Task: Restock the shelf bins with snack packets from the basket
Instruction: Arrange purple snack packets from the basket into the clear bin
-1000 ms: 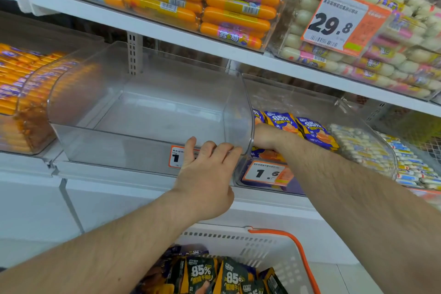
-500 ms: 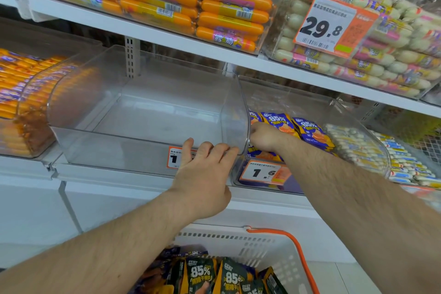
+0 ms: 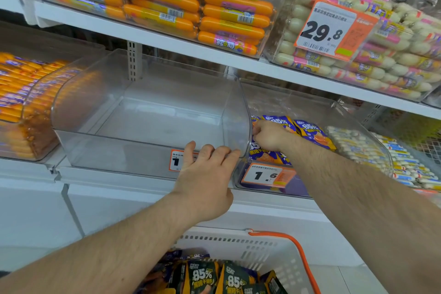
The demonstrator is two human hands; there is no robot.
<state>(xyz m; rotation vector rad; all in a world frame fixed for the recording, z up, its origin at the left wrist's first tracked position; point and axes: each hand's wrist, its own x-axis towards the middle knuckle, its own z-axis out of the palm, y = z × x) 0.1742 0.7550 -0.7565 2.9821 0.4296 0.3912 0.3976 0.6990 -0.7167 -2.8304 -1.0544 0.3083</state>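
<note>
Two bins: empty bin (image 3: 148,122) at centre of the middle shelf; right bin (image 3: 334,126) touching it, part-filled with blue packets (image 3: 310,133).
Left hand (image 3: 205,181): fingers hooked over the front lip of the empty bin near its right corner, gripping the clear wall.
Right hand (image 3: 268,135): inside the right bin, just past the shared wall, fingers curled among the blue packets; looks like a pinch on one, fingertips hidden, so not certain.
Basket (image 3: 274,253): white, orange handle, below the shelf; dark packets (image 3: 202,277) marked 85% stand upright in it.
Packet handling, judged: light, thin foil pouches, glossy and so slippery; soft, contents probably crush if squeezed hard.
Where to take hold, judged: pinch the sealed top edge, or gather several by their tops; avoid squeezing the middle.
Bin handling, judged: stiff clear plastic, light, slides easily on the shelf; steady it by the front lip.
Progress, judged: centre bin holds nothing yet; basket looks well stocked.
</note>
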